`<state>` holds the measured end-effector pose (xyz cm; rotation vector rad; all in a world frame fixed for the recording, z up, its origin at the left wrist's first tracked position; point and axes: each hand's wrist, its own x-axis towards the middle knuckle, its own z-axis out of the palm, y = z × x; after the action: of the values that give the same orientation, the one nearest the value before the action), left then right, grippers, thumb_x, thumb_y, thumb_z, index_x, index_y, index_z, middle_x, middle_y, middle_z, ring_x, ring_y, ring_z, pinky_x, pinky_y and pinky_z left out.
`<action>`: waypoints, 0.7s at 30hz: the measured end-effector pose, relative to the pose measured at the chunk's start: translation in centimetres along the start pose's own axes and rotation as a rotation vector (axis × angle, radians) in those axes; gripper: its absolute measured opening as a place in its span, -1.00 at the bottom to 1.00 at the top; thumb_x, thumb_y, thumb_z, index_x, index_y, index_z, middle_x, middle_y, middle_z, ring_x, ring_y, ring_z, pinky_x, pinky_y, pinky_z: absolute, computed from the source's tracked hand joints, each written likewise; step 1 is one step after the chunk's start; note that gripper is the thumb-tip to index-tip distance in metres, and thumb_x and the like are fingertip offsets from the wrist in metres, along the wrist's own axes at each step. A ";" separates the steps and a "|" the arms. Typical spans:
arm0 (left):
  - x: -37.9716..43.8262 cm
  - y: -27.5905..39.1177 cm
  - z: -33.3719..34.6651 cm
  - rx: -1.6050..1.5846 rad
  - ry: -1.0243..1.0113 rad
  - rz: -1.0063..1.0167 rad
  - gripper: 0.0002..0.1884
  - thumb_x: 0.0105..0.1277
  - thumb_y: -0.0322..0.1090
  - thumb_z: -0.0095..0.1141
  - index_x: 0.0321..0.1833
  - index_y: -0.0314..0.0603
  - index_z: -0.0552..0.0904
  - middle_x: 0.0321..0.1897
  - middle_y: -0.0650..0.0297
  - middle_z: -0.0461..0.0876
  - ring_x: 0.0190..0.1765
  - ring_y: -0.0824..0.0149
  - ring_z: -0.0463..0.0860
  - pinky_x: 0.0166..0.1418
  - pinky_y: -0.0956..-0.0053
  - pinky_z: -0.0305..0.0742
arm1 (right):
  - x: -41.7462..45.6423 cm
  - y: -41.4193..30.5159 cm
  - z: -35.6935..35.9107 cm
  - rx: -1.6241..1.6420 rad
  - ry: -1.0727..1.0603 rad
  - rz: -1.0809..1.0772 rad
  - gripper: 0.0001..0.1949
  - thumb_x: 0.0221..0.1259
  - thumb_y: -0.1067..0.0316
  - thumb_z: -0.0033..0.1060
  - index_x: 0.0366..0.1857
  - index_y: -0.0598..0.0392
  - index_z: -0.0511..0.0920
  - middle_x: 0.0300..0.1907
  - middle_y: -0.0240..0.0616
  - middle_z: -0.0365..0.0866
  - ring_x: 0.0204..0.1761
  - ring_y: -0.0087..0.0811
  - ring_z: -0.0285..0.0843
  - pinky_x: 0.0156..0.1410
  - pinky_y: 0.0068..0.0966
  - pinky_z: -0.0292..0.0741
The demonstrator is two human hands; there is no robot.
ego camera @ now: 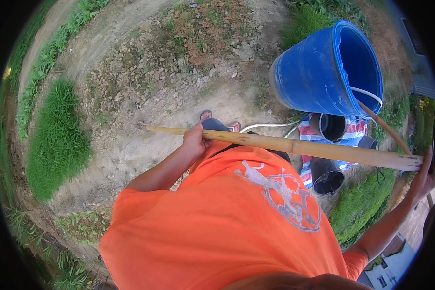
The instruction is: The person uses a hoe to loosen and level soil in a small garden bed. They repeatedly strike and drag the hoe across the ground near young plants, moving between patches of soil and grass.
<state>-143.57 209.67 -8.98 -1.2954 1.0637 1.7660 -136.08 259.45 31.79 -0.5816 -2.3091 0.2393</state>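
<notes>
A long bamboo pole (pixel 311 150) stretches across the front of my body, its thicker cut end to the right and its thin end to the left. My left hand (pixel 195 139) is wrapped around its thinner part, in front of my waist. At the thick end, my right hand (pixel 422 179) grips the pole near the picture's rim, with some fingers hidden. A thinner wooden stick (pixel 382 125) slants from the blue barrel's rim and passes behind the pole near my right hand. Whether that hand touches the stick, I cannot tell.
A large blue plastic barrel (pixel 308 72) stands front right with a white hose (pixel 366 93) over its rim. Beside it, black buckets (pixel 332 127) rest on a striped tarp (pixel 308 136). Another white hose (pixel 266 125) crosses the ground near my feet. Stony soil (pixel 141 83) and grass (pixel 58 145) lie left.
</notes>
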 end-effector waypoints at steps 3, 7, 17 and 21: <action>2.5 -0.5 -4.5 -0.165 0.152 -0.032 -0.82 0.37 -0.29 -0.07 -0.05 -0.16 0.42 -0.25 0.16 0.57 -0.28 0.18 0.67 -0.27 0.21 0.69 | -1.3 -6.3 4.1 0.032 -0.164 -0.261 -0.82 0.43 0.39 0.15 -0.17 0.30 0.66 -0.33 -0.38 0.57 -0.33 -0.63 0.42 -0.24 -0.62 0.36; 5.0 -1.5 -8.7 -0.381 0.171 -0.022 -0.85 0.32 -0.36 -0.08 -0.11 -0.21 0.39 -0.31 0.16 0.49 -0.31 0.15 0.67 -0.34 0.22 0.68 | -2.7 -18.2 8.7 0.146 -0.368 -0.841 -0.88 0.42 0.52 0.08 -0.19 0.32 0.61 -0.36 -0.26 0.55 -0.47 -0.62 0.36 -0.46 -0.67 0.18; 10.6 0.7 -19.6 -0.729 0.093 0.144 -0.88 0.28 -0.41 -0.02 -0.20 -0.24 0.38 -0.33 0.12 0.48 -0.35 0.16 0.62 -0.32 0.27 0.65 | 2.6 -20.8 13.3 0.203 0.170 -0.354 -0.54 0.18 -0.11 0.38 -0.20 0.16 0.73 -0.26 -0.30 0.78 -0.39 -0.58 0.67 -0.29 -0.69 0.56; 13.0 1.1 -22.0 -0.833 0.073 0.140 -0.88 0.28 -0.47 -0.05 -0.17 -0.27 0.36 -0.33 0.13 0.46 -0.36 0.17 0.58 -0.22 0.27 0.66 | 1.7 -24.6 14.3 0.217 0.167 -0.347 -0.55 0.17 -0.10 0.40 -0.24 0.18 0.72 -0.27 -0.30 0.76 -0.34 -0.57 0.66 -0.27 -0.66 0.56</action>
<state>-139.23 190.19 -24.96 -1.7968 0.4400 2.4073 -155.42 238.58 30.75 -0.0848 -2.1424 0.2598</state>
